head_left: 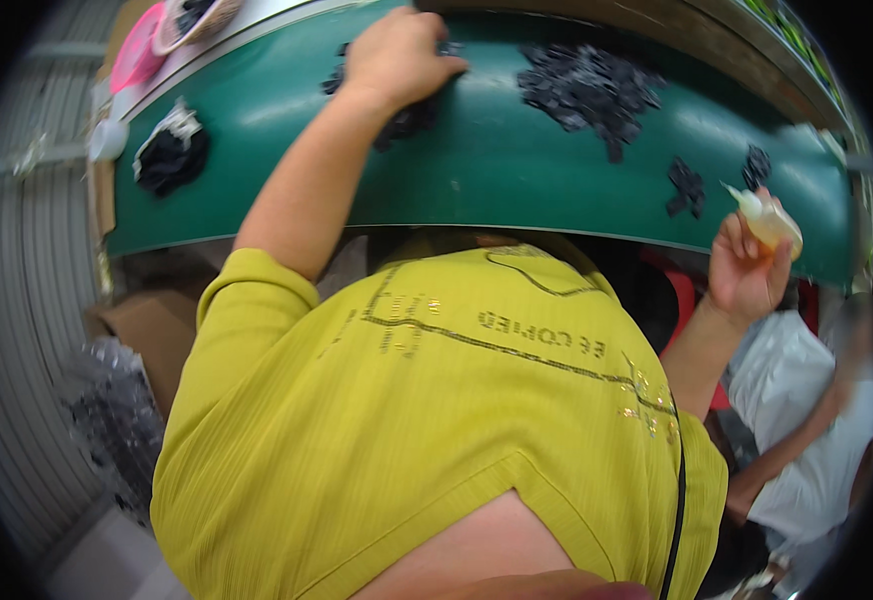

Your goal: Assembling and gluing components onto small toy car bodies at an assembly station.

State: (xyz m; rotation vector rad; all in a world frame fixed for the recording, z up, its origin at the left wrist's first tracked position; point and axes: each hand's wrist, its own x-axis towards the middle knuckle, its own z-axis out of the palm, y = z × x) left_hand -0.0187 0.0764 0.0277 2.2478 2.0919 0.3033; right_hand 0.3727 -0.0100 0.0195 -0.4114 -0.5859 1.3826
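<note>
My right hand is closed around a small clear squeeze bottle with a pale pointed nozzle and amber liquid inside. The bottle is tilted over the front right edge of the green table, its nozzle pointing up and left. Just beyond it lie two small clusters of flat black pieces. My left hand reaches over a pile of similar black pieces at the far side. Its thumb sticks out to the right, while its other fingers are mostly hidden. Between my hands spreads a larger black heap.
A black and white cloth bundle lies at the table's left. Behind it are a pink basket and a white cup. A raised ledge runs along the back. On the lower right sits another person in a white top; a cardboard box stands lower left.
</note>
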